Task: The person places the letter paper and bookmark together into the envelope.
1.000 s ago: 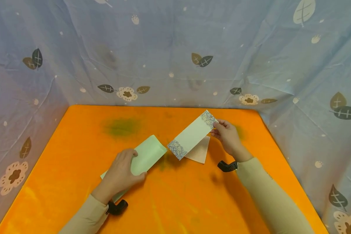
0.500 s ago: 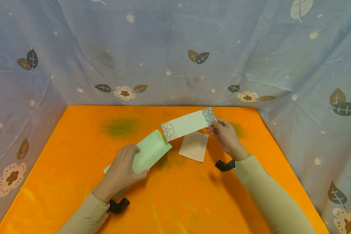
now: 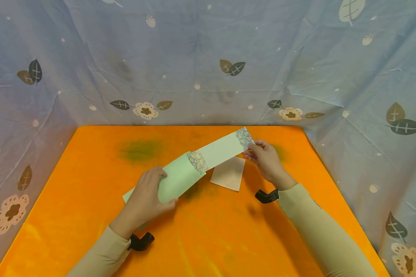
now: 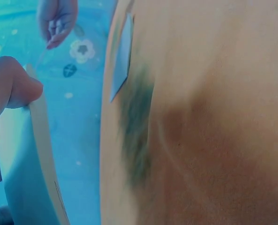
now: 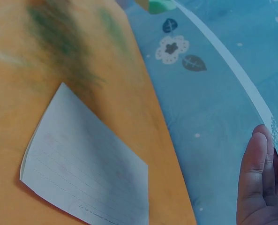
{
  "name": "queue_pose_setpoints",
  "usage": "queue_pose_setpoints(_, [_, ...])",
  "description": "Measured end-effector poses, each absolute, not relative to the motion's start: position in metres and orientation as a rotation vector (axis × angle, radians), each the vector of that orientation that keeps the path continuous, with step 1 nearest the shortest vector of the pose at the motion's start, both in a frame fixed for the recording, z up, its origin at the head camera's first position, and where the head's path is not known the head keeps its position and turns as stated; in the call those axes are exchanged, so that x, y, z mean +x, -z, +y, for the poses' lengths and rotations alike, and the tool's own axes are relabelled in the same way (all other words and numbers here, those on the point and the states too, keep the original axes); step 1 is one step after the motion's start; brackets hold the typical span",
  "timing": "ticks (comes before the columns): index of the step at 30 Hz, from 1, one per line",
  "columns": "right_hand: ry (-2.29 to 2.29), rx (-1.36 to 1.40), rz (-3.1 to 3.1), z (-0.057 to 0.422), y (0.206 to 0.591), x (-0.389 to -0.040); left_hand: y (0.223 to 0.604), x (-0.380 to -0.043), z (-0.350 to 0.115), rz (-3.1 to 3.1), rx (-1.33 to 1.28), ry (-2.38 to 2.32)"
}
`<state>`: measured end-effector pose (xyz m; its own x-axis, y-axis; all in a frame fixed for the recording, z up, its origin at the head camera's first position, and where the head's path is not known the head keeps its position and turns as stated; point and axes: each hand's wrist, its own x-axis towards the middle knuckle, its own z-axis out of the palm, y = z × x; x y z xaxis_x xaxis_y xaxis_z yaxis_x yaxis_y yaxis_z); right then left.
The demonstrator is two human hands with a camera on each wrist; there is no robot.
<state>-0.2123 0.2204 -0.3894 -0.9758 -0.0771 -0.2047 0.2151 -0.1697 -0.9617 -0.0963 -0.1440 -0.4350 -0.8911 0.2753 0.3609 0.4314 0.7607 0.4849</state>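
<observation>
My left hand (image 3: 147,200) grips a pale green envelope (image 3: 178,179) by its long edges, the mouth bulging open toward the upper right. In the left wrist view the envelope (image 4: 21,154) bows between thumb and fingers. My right hand (image 3: 268,161) pinches the far end of a long white card (image 3: 222,149) with lacy blue-and-yellow patterned ends. The card's near patterned end lies right at the envelope's mouth, its tip just inside. Seen from the right wrist, the card (image 5: 223,51) stretches edge-on from the fingers toward the envelope.
Below the card lies a folded sheet of pale paper (image 3: 228,175) on the orange tablecloth (image 3: 208,238); faint dotted lines show on this folded sheet (image 5: 87,154) from the right wrist. Blue-grey curtains (image 3: 180,46) with leaf and flower prints enclose the table at the back and sides.
The card has swung flatter and moved left, its near end going from beside the envelope to its mouth. The left hand has raised the envelope slightly, and its mouth has spread.
</observation>
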Motion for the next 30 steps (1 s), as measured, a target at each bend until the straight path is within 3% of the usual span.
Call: queue_pose_setpoints(30, [2.049,-0.086,2.186,0.192,0.398,-0.196,0.438,-0.096,-0.142,-2.644,-0.59,0.827])
